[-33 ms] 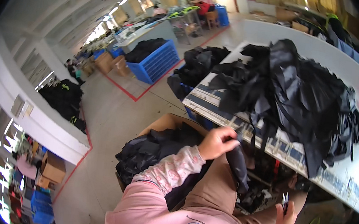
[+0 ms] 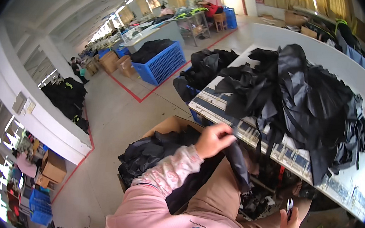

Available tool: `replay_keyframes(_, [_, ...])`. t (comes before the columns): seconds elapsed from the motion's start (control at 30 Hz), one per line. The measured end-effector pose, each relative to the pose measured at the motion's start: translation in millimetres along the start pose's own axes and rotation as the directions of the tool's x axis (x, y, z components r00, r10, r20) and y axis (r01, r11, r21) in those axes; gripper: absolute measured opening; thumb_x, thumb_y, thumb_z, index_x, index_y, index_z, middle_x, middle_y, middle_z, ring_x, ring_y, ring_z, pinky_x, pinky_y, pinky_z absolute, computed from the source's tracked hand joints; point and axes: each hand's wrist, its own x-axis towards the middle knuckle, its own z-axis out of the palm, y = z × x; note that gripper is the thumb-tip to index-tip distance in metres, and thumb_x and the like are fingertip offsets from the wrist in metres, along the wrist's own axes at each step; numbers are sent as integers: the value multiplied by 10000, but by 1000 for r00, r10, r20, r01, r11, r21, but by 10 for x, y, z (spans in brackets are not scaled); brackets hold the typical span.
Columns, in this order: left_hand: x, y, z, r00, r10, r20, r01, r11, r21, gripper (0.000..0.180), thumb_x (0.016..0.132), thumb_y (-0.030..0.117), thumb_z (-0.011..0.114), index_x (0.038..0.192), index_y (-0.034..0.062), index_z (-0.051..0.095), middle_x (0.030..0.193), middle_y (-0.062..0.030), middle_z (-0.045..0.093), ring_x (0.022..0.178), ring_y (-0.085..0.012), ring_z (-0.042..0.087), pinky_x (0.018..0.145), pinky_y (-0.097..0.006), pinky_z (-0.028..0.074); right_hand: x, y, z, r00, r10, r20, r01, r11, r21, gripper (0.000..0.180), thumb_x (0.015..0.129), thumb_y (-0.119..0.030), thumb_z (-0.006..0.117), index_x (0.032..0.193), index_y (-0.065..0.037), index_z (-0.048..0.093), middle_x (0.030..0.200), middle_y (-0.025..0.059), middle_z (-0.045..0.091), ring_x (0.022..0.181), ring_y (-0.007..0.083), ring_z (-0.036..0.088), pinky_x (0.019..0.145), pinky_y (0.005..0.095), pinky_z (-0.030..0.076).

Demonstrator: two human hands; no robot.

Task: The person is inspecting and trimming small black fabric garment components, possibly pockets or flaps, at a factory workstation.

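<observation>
My left hand (image 2: pixel 215 141) is closed, its thumb and fingers pinching the upper end of a black fabric piece (image 2: pixel 237 165). That piece hangs down over my lap, beside the table's near edge. Low on the right, my right hand (image 2: pixel 289 224) is wrapped round a small pair of thread snips (image 2: pixel 289 209), with the two pointed blades upward and apart. The snips do not touch the fabric. A large heap of black fabric pieces (image 2: pixel 300 93) lies on the white table (image 2: pixel 210 100), with strips drooping over its front edge.
A cardboard box (image 2: pixel 170 125) full of black fabric stands left of my legs. Beyond the table's left end is more black fabric (image 2: pixel 205 67). A blue crate (image 2: pixel 161 65) sits within red floor lines. Far back, a person in red (image 2: pixel 212 3) sits at a workbench.
My left hand has moved a little to the left, away from the table edge, with the fabric's upper end. My right hand still holds the snips low on the right.
</observation>
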Motion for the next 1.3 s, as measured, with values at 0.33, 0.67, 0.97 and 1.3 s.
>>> replay_keyframes(0.33, [-1079, -591, -2002, 993, -118, -10, 80, 608, 790, 125, 658, 97, 698, 687, 36, 593, 741, -113, 608, 690, -280, 602, 640, -368, 477, 341, 26, 356, 991, -55, 122, 43, 995, 94, 260, 875, -191, 644, 971, -9, 486, 655, 187, 555, 615, 386, 554, 565, 442, 409])
replay_keyframes(0.67, [-1238, -931, -1530, 702, -567, 430, 99, 676, 730, 354, 785, 384, 732, 881, 46, 689, 804, -100, 691, 765, -239, 665, 685, -356, 502, 401, 236, 490, 970, 34, 241, -58, 994, 95, 250, 879, -197, 619, 954, 5, 492, 669, 193, 561, 628, 379, 556, 573, 446, 413])
replay_keyframes(0.97, [-67, -504, -385, 794, -136, 593, -201, 861, 467, 300, 834, 232, 694, 1019, 8, 620, 914, -105, 628, 812, -207, 633, 741, -333, 508, 271, 800, 561, 999, -40, 33, 39, 999, 26, 249, 849, -163, 660, 907, 12, 492, 682, 175, 547, 633, 310, 546, 593, 414, 413])
replay_keyframes(1.3, [1490, -654, 770, 884, 397, 247, -467, 773, 429, 475, 739, 145, 743, 1161, 76, 536, 1175, -157, 500, 1152, -335, 492, 1007, -395, 400, 93, 595, 508, 995, -63, -80, 68, 996, 65, 282, 913, -217, 628, 909, 66, 623, 684, 151, 590, 588, 232, 524, 564, 344, 439])
